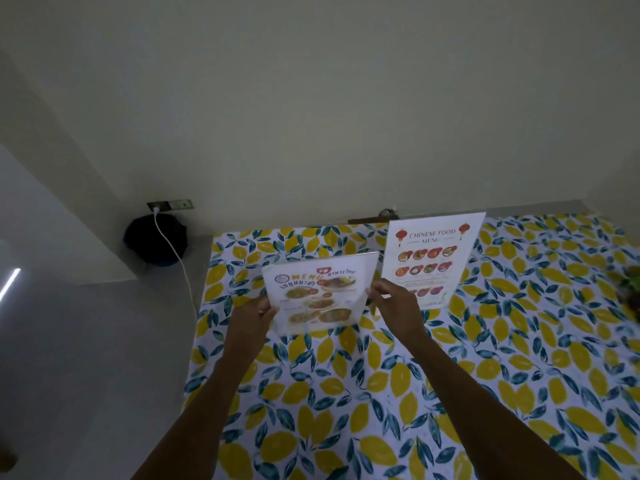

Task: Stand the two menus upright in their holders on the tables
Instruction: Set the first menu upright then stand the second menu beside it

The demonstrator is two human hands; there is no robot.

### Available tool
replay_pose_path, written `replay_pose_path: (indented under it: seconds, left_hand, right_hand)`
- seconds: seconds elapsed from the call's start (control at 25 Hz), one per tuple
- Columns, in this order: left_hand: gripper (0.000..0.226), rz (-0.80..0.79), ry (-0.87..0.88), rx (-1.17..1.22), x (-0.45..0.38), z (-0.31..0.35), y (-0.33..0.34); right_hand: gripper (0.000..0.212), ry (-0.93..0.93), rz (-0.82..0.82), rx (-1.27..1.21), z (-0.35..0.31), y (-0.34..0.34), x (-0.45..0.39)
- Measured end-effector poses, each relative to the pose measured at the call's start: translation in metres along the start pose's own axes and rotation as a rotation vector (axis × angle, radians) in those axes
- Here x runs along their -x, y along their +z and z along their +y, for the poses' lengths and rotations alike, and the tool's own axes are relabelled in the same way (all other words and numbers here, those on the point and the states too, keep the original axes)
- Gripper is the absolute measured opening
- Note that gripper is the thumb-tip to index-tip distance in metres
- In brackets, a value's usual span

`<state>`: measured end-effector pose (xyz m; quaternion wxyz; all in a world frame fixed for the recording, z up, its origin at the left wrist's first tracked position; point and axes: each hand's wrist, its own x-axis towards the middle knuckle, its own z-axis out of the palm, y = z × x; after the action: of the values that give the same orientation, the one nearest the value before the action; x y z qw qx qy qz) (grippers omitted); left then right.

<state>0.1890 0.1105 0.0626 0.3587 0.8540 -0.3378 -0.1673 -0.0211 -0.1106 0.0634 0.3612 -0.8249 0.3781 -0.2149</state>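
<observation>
A Thai food menu (320, 294) in a clear holder stands tilted on the lemon-print tablecloth (450, 375). My left hand (254, 315) grips its left edge and my right hand (394, 301) pinches its right edge. To the right, a white Chinese food menu (433, 258) stands upright near the wall, untouched. Its base is partly hidden behind my right hand.
A white cable (176, 258) runs from a wall socket (169, 205) down past the table's left edge. A dark round object (154, 237) sits on the floor in the corner. Something dark and green (632, 289) lies at the table's right edge.
</observation>
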Motion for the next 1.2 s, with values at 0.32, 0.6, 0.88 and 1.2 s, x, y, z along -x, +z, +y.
replay_pose_path:
  seconds: [0.32, 0.6, 0.88, 1.2]
  left_hand:
    - [0.02, 0.007, 0.028, 0.008, -0.031, -0.016, 0.004]
    - [0.022, -0.009, 0.078, 0.017, -0.044, -0.022, 0.002]
    - [0.02, 0.023, 0.107, -0.036, -0.052, -0.019, 0.003]
    - [0.021, 0.034, 0.087, -0.07, -0.054, -0.019, 0.005]
  right_hand:
    - [0.007, 0.014, 0.04, 0.089, -0.003, 0.018, -0.027]
    - [0.013, -0.025, 0.067, 0.009, -0.008, 0.02, -0.036]
    - [0.014, -0.021, 0.07, 0.009, -0.006, 0.02, -0.041]
    - [0.013, -0.099, 0.092, 0.07, -0.002, 0.023, -0.042]
